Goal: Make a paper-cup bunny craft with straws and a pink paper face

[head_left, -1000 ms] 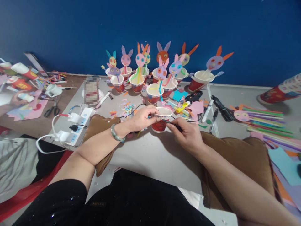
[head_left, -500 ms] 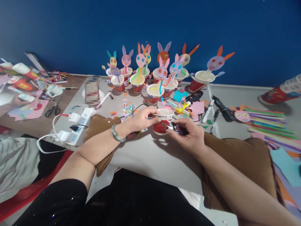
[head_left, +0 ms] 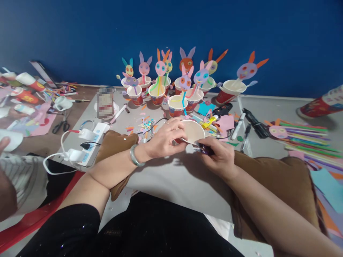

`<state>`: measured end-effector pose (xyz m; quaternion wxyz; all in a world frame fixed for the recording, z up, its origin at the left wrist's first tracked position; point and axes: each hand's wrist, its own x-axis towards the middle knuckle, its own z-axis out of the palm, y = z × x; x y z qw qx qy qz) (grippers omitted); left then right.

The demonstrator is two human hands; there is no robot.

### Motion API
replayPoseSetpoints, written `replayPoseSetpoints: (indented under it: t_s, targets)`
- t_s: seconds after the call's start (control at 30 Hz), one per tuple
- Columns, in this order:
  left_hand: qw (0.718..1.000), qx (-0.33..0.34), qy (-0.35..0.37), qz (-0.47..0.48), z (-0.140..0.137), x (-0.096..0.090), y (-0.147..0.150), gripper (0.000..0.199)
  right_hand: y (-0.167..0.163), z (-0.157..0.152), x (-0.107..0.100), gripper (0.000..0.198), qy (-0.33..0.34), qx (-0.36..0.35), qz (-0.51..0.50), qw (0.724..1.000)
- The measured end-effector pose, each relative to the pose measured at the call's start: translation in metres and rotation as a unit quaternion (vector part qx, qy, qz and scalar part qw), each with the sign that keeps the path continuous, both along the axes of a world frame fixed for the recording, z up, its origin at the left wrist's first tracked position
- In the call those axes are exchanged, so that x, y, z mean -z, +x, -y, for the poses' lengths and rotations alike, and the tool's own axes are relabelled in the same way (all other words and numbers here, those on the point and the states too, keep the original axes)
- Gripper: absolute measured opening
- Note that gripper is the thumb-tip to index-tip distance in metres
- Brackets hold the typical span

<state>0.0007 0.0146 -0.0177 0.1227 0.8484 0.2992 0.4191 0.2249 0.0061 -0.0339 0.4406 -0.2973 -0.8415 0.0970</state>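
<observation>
Left hand (head_left: 166,138) holds a tilted cup (head_left: 194,132); rabbit figures (head_left: 185,82) occupy other cups (head_left: 157,99).

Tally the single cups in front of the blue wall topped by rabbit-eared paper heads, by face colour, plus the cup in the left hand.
Purple or lilac faces: 4
Yellow faces: 3
Pink faces: 2
Orange face: 1
Cup in the left hand: 1
Total: 11

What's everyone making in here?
One person's left hand holds a paper cup tipped toward them, while the right hand grips a small dark-handled tool at its near side. Behind stand cups with rabbit-eared paper heads; the cup in hand shows no head.
</observation>
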Motion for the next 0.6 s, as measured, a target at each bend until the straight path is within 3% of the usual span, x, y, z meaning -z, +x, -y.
replayPoseSetpoints:
  t_s: [0.1,0.2,0.33,0.4,0.47,0.6]
  targets:
    - [0.998,-0.021,0.065,-0.004,0.005,0.002,0.002,0.001,0.001,0.003,-0.002,0.029,0.056,0.009,0.017,0.998]
    - [0.998,-0.03,0.058,0.023,0.005,0.006,0.004,0.023,0.001,0.002,0.0,0.029,0.114,0.031,0.021,0.993]
    - [0.99,-0.028,-0.055,0.123,0.0,0.01,0.007,0.076,0.001,0.0,0.006,0.029,0.151,0.053,0.013,0.987]
    - [0.98,-0.01,-0.124,0.152,-0.002,0.011,0.008,0.087,0.002,0.0,0.008,0.028,0.142,0.058,0.021,0.988]
    - [0.972,-0.007,-0.166,0.165,-0.003,0.012,0.008,0.085,0.004,0.001,0.01,0.025,0.13,0.07,0.032,0.989]
    - [0.948,-0.042,-0.23,0.214,-0.005,0.015,0.006,0.06,0.006,0.001,0.014,0.021,0.11,0.097,0.048,0.988]
